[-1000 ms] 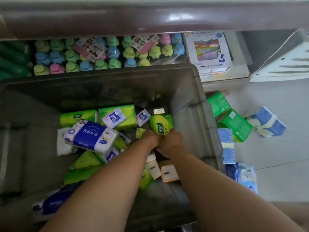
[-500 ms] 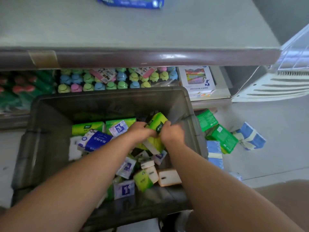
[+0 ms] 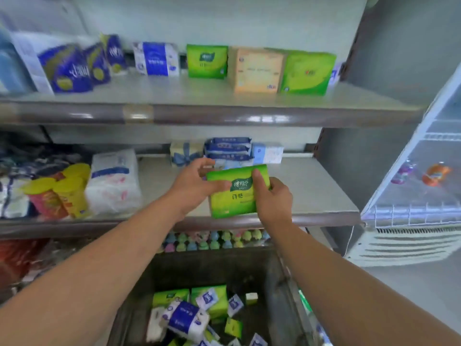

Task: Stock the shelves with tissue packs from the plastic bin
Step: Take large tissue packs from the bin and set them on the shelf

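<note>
Left hand [image 3: 192, 186]: thumb pinches green tissue pack [image 3: 237, 197], other fingers spread. Pack: upright between both hands, over middle shelf [image 3: 316, 188] front, not yet set down. Right hand [image 3: 273, 198]: thumb and fingers pinch its right side. Plastic bin [image 3: 273, 278] below: many packs unstocked.

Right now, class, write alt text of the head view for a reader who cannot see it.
Left hand and right hand hold a green pack up before the middle shelf. Below, a grey bin holds loose packs; the top shelf carries a row of blue, green and tan packs.
</note>
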